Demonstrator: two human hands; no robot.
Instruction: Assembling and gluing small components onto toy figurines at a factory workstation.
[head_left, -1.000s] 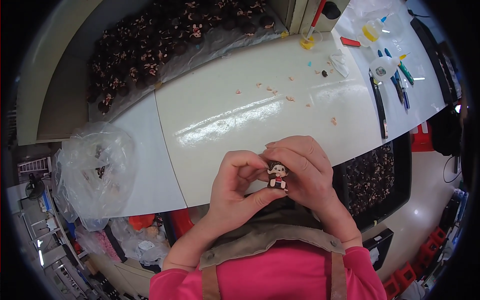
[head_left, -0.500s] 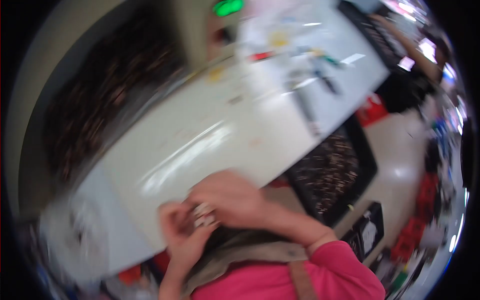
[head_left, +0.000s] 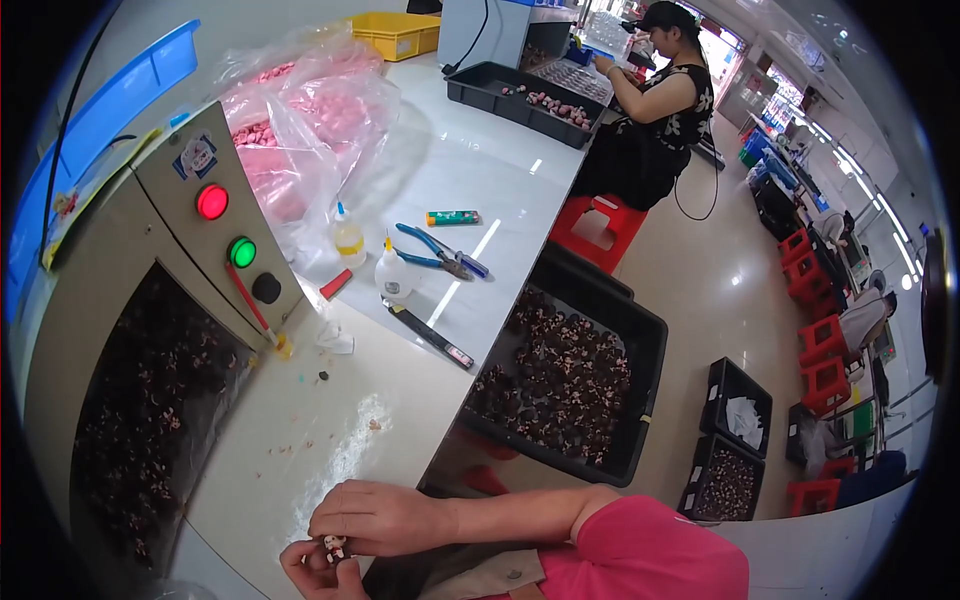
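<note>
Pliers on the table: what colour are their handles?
Blue handles; they show best in the head view.

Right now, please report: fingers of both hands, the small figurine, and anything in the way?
Left fingers and right fingers closed on figurine. Figurine partly covered, pale front showing. Nearby: small scraps on worktop, apart from fingers.

On my feed the tabletop (head_left: 470, 170) is smooth and glossy, throwing back streaks of light; the floor (head_left: 715, 320) has a similar polish. I read the figurine (head_left: 335, 548) as smooth, moulded plastic or rubber, which of the two I cannot tell. The bag (head_left: 300, 140) is thin, clear, wrinkled plastic film with a sheen. Crate (head_left: 645, 380): black plastic, nearly matt. Stool (head_left: 625, 230): smooth red plastic. Pliers (head_left: 448, 266): metal, blue-coated at one end. Squeeze bottle (head_left: 393, 275): translucent plastic. Sleeve (head_left: 645, 550): matt pink cloth.
</note>
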